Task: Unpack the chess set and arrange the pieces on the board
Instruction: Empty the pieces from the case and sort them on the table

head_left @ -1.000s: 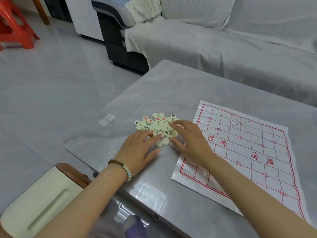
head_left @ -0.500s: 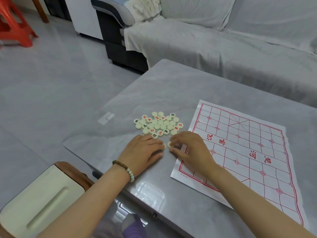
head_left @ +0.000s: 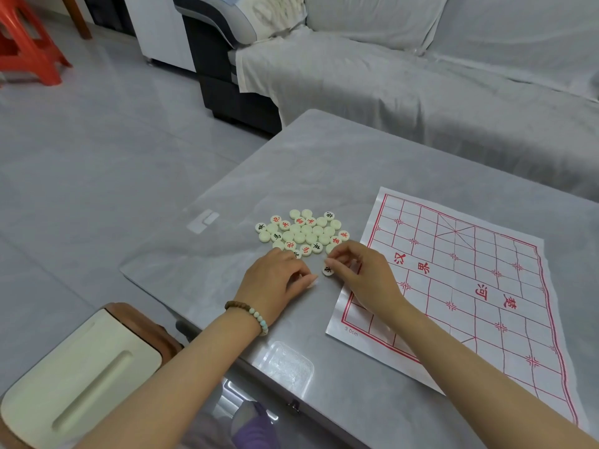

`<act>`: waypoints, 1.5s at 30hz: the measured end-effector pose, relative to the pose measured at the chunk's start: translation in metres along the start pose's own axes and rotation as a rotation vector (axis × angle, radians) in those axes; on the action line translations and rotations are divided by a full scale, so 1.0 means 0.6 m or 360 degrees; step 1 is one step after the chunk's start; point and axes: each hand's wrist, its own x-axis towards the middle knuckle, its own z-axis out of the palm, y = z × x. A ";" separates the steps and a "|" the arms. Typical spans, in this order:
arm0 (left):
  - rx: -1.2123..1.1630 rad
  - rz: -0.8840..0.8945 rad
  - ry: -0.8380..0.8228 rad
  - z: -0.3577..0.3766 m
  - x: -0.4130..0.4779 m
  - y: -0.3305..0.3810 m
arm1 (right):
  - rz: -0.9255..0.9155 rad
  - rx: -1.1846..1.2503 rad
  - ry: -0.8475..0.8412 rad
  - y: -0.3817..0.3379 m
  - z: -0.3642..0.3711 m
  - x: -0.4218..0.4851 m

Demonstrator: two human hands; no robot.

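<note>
A cluster of several cream round chess pieces (head_left: 303, 233), some marked in red or black, lies on the grey table (head_left: 324, 163). To its right lies the paper board (head_left: 460, 280) with a red grid. My right hand (head_left: 363, 273) rests at the board's left edge, its fingertips pinching one black-marked piece (head_left: 328, 270). My left hand (head_left: 278, 283), with a bead bracelet on the wrist, lies palm down just below the cluster; its fingers are curled and whether a piece sits under them is hidden.
A clear plastic lid or tray (head_left: 287, 367) sits at the table's near edge. A cream and brown stool (head_left: 77, 374) stands at lower left. A covered grey sofa (head_left: 421, 76) runs behind the table. A red plastic stool (head_left: 26, 43) is at far left.
Both hands drew back from the cluster toward me, each pulling a piece out. My right hand has turned its piece over, so the black mark now shows.
</note>
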 end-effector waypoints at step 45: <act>0.0102 -0.0058 0.0335 -0.019 -0.001 -0.076 | 0.0092 -0.0246 -0.0013 0.009 -0.007 0.031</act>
